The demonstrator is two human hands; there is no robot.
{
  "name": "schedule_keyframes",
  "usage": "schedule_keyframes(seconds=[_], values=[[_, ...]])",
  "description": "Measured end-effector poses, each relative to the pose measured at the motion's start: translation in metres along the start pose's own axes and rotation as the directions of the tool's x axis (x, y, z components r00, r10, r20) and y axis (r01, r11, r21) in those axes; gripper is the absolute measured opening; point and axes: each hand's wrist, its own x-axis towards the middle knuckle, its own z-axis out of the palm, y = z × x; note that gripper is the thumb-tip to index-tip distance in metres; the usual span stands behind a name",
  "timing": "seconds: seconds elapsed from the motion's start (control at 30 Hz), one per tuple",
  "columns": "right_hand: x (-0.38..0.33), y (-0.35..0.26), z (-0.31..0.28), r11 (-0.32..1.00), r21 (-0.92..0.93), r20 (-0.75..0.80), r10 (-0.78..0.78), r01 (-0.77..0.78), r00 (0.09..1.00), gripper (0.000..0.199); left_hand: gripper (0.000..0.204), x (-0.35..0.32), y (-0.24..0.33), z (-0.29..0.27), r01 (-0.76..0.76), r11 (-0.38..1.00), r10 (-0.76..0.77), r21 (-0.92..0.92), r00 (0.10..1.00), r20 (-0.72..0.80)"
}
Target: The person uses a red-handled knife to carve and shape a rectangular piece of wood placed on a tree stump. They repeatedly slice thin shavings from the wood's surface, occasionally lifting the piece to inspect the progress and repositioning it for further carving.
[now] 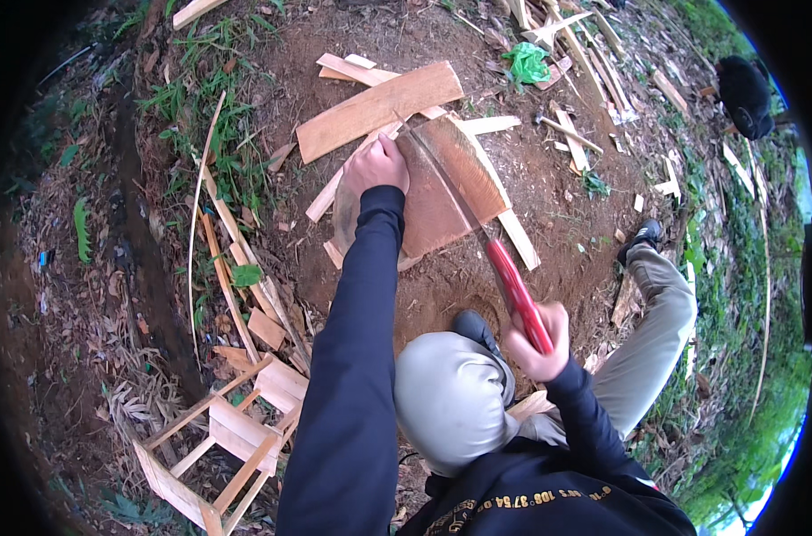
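My right hand point(538, 341) is wrapped round the red handle of a handsaw point(510, 284). The saw's long, thin blade runs away from me and slants left across a wide brown wooden board point(435, 198). Pressed on the board's left side, my left hand point(377, 167) has its fingers curled against the wood; the fingertips are partly hidden. Under the board shows the pale edge of a round wooden block point(345, 219). Just beyond it, a curved plank point(379, 109) lies over other loose pieces of wood.
At lower left stands a small wooden frame point(223, 429). Long strips point(227, 272) lie beside it. A hammer point(569, 134), a green plastic bag point(526, 62) and a pile of sticks point(594, 62) are at far right. A dark-clothed person point(745, 94) is near the right edge.
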Motion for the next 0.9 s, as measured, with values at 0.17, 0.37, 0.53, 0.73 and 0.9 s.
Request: schedule_keyframes(seconds=[0.17,0.37,0.53,0.73,0.9], values=[[0.037,0.008,0.022,0.995,-0.068,-0.057,-0.076,0.072,0.995,0.022,0.045,0.000,0.006,-0.004,0.014,1.000,-0.015,0.004,0.998,0.060],[-0.031,0.037,-0.008,0.960,-0.162,0.090,-0.218,0.231,0.972,0.017,0.049,0.002,-0.001,-0.006,0.073,0.996,-0.082,0.058,0.983,0.163],[0.058,0.046,0.006,0.983,-0.090,0.012,-0.163,0.163,0.987,0.025,0.047,0.002,0.014,0.001,0.045,0.999,-0.046,0.021,0.998,0.050],[-0.053,0.051,-0.018,0.986,-0.082,0.063,-0.140,0.145,0.988,0.019,0.043,0.004,0.004,-0.008,0.020,0.999,-0.021,0.031,0.999,0.032],[0.066,0.056,0.008,0.954,-0.138,0.014,-0.266,0.266,0.964,0.028,0.044,0.004,0.020,0.001,0.006,1.000,-0.006,-0.012,1.000,0.029]])
